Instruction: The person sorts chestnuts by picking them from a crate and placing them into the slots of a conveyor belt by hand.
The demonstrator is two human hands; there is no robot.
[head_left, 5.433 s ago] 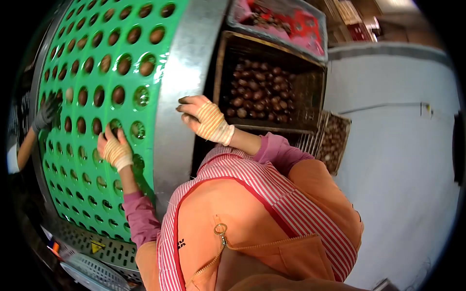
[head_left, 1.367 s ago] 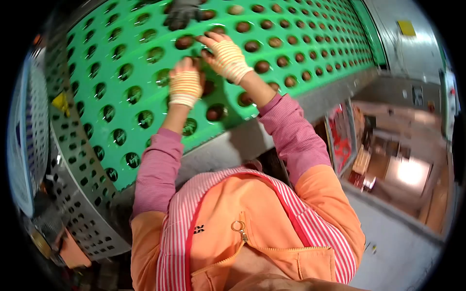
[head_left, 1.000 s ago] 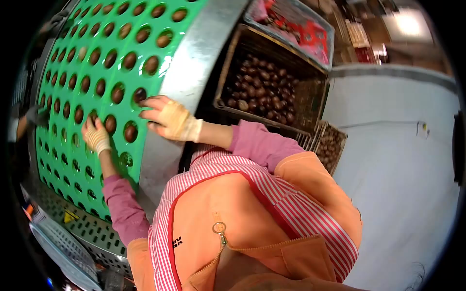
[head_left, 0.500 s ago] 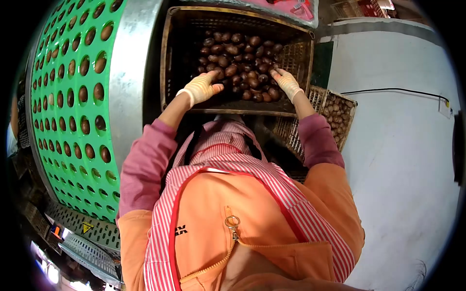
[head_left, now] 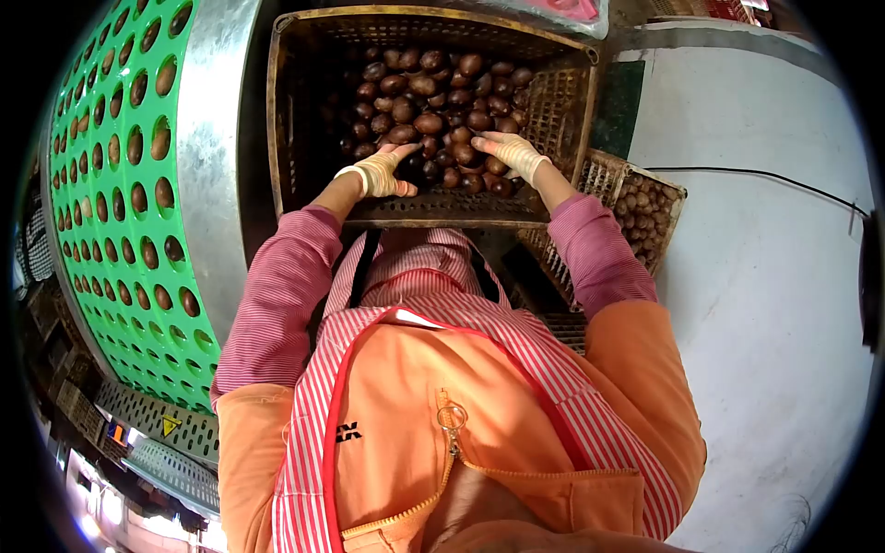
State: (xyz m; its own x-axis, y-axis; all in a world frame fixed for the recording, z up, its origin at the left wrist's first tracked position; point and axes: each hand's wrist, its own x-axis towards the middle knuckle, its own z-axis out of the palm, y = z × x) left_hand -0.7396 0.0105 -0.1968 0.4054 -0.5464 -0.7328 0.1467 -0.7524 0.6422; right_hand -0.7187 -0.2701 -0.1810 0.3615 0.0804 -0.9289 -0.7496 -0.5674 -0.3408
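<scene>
A brown plastic crate [head_left: 419,221] in front of me holds a heap of dark brown, egg-shaped fruits [head_left: 429,123]; their exact kind cannot be told. My left hand [head_left: 378,173], in a pale glove with bare fingertips, is at the near left side of the heap. Its thumb stands apart from the fingers, which reach against the fruits. On the right side of the heap my right hand [head_left: 514,155], gloved the same way, has its fingers stretched out over the fruits. Neither hand visibly grips a fruit, though some fingertips are partly hidden.
To the left runs a green holed conveyor [head_left: 120,212] with brown fruits in many holes, beside a metal edge [head_left: 217,138]. A second crate [head_left: 678,221] of paler fruits stands at the right, near a white wall [head_left: 765,323]. Pink material [head_left: 572,9] lies beyond the main crate.
My right hand has moved left over the heap, so the hands are closer together. Some fruits have shifted. The view has moved a little, and the conveyor shows farther left.
</scene>
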